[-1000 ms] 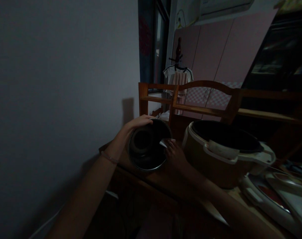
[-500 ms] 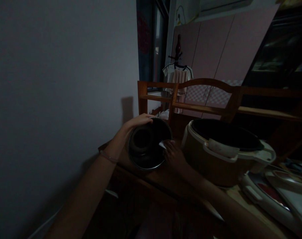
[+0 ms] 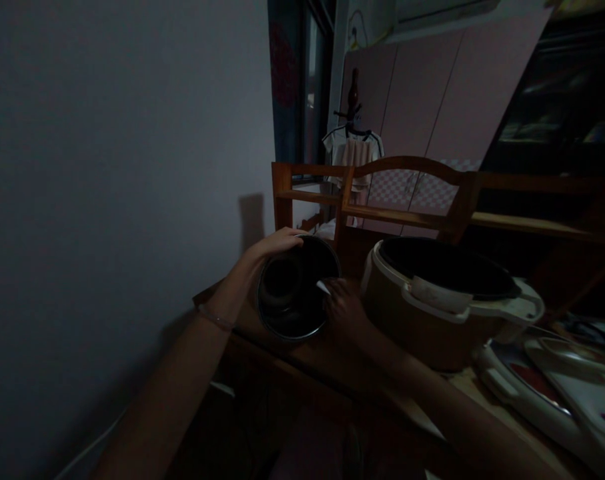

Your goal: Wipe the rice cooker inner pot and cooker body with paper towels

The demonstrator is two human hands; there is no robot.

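A dark round pot [image 3: 297,300] is tilted on the wooden desk [image 3: 322,360], its opening facing me. My left hand [image 3: 278,243] grips its upper left rim, thumb at the edge. At the pot's right side, my right hand [image 3: 343,303] has its fingers closed on a small white cloth or tissue [image 3: 323,287], which shows just inside the opening. To the right stands a rice cooker body [image 3: 417,320] with a pale rim and a dark interior.
The cooker's lid [image 3: 537,387] lies at the lower right. Behind the desk top rises a wooden shelf frame [image 3: 407,217]. A plain wall [image 3: 132,167] borders the left side. Clothes [image 3: 355,155] hang on a stand before pink cabinets [image 3: 422,100].
The whole view has shifted slightly, so most things sit a little further left. My right hand and the white piece remain at the pot's right side, and my left hand keeps its hold.
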